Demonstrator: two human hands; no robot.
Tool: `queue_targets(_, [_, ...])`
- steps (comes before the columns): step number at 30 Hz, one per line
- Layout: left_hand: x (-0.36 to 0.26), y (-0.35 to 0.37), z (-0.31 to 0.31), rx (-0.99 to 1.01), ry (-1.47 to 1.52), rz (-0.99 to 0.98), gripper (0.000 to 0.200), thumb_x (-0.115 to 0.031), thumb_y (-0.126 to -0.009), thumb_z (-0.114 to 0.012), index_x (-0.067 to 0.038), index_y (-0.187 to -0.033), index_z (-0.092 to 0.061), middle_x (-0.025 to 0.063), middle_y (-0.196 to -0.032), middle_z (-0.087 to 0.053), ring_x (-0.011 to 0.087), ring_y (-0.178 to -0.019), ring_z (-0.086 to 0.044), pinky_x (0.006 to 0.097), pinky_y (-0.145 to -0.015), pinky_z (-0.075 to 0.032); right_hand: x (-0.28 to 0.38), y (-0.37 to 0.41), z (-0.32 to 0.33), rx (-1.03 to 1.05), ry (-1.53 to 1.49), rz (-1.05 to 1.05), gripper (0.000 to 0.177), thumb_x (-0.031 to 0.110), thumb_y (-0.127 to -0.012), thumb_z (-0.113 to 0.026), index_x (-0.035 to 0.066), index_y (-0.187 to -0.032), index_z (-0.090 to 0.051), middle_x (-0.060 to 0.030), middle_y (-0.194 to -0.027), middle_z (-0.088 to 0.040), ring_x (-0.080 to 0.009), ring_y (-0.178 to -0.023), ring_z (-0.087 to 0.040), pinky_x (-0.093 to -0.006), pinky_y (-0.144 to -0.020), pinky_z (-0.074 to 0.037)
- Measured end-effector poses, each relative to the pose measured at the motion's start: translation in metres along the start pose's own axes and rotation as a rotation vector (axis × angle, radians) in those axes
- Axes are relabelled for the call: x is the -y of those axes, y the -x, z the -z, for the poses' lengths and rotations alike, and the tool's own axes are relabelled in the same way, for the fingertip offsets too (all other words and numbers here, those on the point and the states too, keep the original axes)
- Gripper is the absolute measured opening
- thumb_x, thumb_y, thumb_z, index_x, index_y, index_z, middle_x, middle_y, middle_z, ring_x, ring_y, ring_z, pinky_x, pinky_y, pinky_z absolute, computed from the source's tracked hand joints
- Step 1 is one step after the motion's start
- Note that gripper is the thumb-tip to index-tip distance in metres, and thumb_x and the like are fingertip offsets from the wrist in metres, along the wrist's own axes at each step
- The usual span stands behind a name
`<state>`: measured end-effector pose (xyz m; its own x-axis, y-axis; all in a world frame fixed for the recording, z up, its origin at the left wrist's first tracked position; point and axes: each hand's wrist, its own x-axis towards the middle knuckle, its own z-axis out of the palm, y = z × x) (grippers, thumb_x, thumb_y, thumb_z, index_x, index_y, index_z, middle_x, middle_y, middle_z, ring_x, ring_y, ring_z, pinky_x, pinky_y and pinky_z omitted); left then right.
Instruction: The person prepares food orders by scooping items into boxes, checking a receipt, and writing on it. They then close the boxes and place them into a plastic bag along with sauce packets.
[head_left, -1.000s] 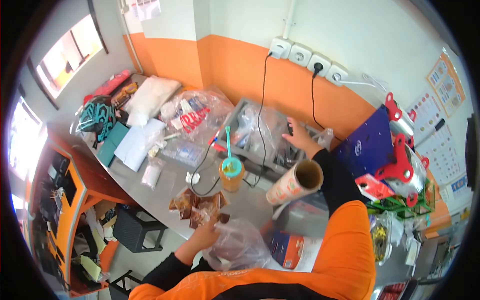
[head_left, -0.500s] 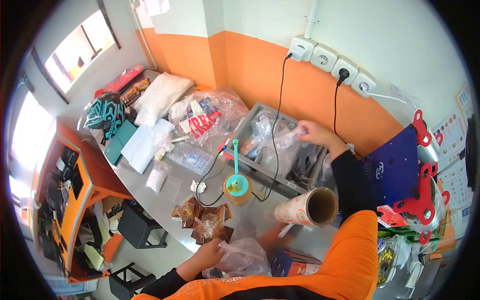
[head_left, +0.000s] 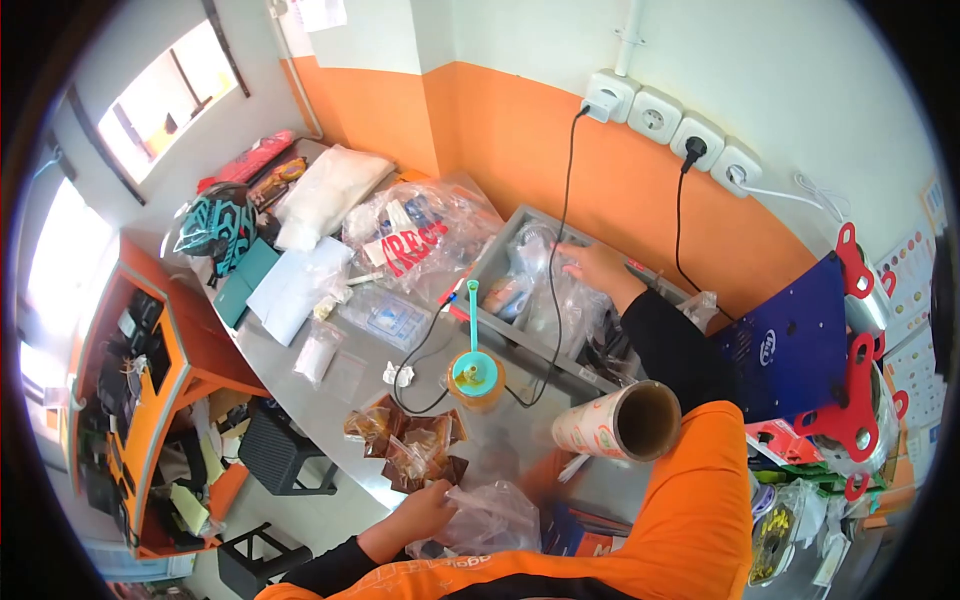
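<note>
My left hand [head_left: 425, 510] is closed on the edge of a clear plastic bag [head_left: 492, 520] near the table's front edge. Beside it lie brown-wrapped packets [head_left: 412, 445] with glossy amber contents. My right hand [head_left: 598, 272] reaches into a grey bin [head_left: 545, 350], its fingers curled against a crumpled clear plastic bag [head_left: 562, 312]; the fingertips partly blend into the film. Between the hands stands a jar with a turquoise lid [head_left: 474, 374] and an upright turquoise stem. A wide cardboard roll [head_left: 590, 425] lies by my right arm.
A black cable [head_left: 556, 290] hangs from the wall sockets [head_left: 655, 115] across the bin. Bags with red lettering [head_left: 415, 245], white papers [head_left: 295, 290] and a helmet [head_left: 215, 228] crowd the table's far left. A blue panel [head_left: 785, 340] with red brackets stands at the right.
My right hand has moved left and slightly down within the bin, and the clear plastic there has shifted. My left hand stays on its bag. The view has tilted slightly.
</note>
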<state>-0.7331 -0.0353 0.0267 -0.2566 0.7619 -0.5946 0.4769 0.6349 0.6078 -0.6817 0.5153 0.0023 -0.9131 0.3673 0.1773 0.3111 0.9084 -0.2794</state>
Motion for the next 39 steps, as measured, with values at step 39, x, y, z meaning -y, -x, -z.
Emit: queue_targets(39, [0.041, 0.016, -0.012, 0.044, -0.302, -0.035, 0.046, -0.02, -0.081, -0.067, 0.007, -0.114, -0.048, 0.032, -0.095, -0.068, 0.0469, -0.089, -0.068, 0.0547, -0.079, -0.053, 0.106, 0.149, 0.242, -0.417, -0.047, -0.154, 0.025, 0.0, -0.085, -0.049, 0.001, -0.106, -0.064, -0.0173, -0.097, -0.065, -0.0339, -0.091, -0.063, -0.0399, -0.085, -0.05])
